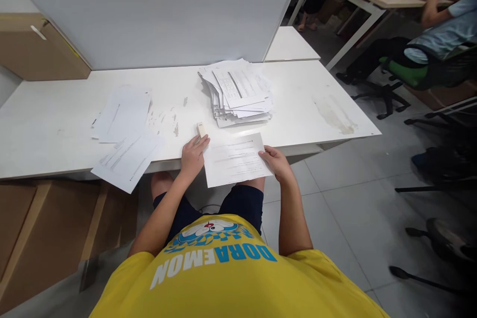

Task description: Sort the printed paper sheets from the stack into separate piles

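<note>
The right hand (278, 164) has its fingers closed on the right edge of a printed sheet (234, 161), which overhangs the front of a white bench (298, 94). The left hand (193, 156) is at the sheet's left edge, fingers beside a small pale block (201, 130); whether they grip anything cannot be told. Beyond lies a paper stack (240, 89); to the left, loose papers (124, 114) and a box (40, 49).

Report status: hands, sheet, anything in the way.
Right hand holding printed sheet, right edge. Left hand at pale block. Sheet partly past table edge. Paper stack beyond, not covering it.
</note>
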A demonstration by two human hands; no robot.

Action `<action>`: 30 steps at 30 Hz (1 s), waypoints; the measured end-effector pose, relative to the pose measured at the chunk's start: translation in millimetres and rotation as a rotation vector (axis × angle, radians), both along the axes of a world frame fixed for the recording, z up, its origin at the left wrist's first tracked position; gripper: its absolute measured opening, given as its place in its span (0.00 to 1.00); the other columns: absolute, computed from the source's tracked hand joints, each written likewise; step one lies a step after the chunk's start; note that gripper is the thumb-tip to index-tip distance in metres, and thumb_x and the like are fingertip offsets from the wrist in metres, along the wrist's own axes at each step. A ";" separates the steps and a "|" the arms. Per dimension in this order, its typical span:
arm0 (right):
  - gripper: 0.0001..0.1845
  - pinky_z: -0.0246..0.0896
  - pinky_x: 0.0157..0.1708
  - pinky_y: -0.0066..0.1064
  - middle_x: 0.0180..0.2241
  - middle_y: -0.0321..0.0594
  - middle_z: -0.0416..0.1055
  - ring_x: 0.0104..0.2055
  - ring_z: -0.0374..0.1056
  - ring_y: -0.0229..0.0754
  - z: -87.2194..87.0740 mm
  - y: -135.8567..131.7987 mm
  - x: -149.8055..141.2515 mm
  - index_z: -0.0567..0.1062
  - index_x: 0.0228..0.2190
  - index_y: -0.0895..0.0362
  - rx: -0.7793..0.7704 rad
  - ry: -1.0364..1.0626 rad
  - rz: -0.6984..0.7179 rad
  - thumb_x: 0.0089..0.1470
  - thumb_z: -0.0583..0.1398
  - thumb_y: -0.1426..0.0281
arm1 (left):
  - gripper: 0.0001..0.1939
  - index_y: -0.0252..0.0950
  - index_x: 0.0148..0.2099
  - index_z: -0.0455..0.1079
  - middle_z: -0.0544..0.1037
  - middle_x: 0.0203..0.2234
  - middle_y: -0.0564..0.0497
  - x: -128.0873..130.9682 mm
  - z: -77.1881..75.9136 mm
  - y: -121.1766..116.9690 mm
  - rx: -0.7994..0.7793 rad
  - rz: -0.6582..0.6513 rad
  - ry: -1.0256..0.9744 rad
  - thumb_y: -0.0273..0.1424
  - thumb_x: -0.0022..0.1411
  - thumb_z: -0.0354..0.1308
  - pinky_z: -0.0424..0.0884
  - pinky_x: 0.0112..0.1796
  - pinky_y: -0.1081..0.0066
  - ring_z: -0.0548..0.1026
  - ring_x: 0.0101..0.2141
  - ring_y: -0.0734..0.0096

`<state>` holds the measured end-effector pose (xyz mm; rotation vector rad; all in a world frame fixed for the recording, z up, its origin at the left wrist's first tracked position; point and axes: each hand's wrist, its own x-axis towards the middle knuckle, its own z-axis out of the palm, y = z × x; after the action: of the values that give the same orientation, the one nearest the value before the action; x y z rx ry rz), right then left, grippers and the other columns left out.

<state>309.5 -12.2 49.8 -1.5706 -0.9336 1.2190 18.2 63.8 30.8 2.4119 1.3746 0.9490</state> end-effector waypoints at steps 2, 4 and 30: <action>0.17 0.67 0.40 0.37 0.36 0.40 0.80 0.40 0.74 0.49 14.4 -10.0 9.4 0.79 0.38 0.54 0.025 -0.117 0.006 0.47 0.63 0.59 | 0.29 0.40 0.58 0.71 0.74 0.56 0.50 -0.2 8.3 -1.5 -0.016 -0.031 0.018 0.17 0.60 0.44 0.65 0.55 0.49 0.65 0.62 0.54; 0.15 0.67 0.36 0.36 0.34 0.40 0.79 0.38 0.73 0.49 30.8 -19.8 26.2 0.79 0.36 0.54 0.054 -0.234 -0.057 0.47 0.63 0.60 | 0.32 0.38 0.64 0.65 0.69 0.61 0.48 -3.4 20.9 -8.2 -0.008 -0.085 0.079 0.17 0.59 0.44 0.59 0.60 0.45 0.56 0.66 0.52; 0.10 0.70 0.21 0.28 0.19 0.40 0.73 0.20 0.70 0.38 42.6 111.5 -6.2 0.68 0.25 0.57 0.027 0.154 -0.203 0.54 0.63 0.70 | 0.08 0.41 0.34 0.72 0.78 0.35 0.48 -97.6 -48.0 -145.8 -0.412 0.668 -1.073 0.38 0.56 0.57 0.72 0.50 0.54 0.78 0.45 0.56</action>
<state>303.3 99.4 92.4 -1.4873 -0.6724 1.1603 -79.5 -82.0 -17.1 0.8182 1.6164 1.5480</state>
